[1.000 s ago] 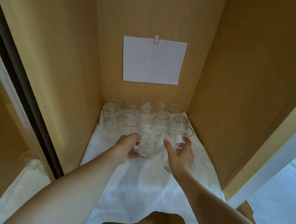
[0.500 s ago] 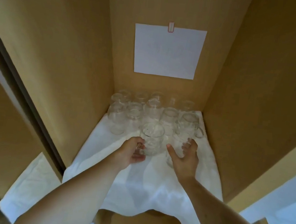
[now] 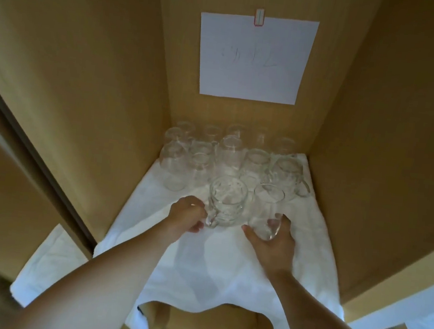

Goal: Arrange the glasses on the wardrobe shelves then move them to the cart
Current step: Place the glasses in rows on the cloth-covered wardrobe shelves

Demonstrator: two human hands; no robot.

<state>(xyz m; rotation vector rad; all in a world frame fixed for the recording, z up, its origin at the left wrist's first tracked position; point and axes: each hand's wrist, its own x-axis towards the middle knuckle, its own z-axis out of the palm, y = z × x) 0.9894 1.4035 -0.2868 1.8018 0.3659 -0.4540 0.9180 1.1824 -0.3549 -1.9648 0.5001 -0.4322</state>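
Standing upright at the front of the white cloth on the wardrobe shelf: handled mug, handle toward the left hand, whose fingers curl at it; tumbler just right, gripped low by the right hand. Both sit directly ahead of the remaining glasses behind.

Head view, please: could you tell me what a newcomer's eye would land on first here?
Probably the two hands at the front of the shelf: the left hand grips the handle of a glass mug, and the right hand holds a plain glass beside it. Behind them, a cluster of clear glasses stands on a white cloth. Above, a white paper sheet hangs on the back wall.
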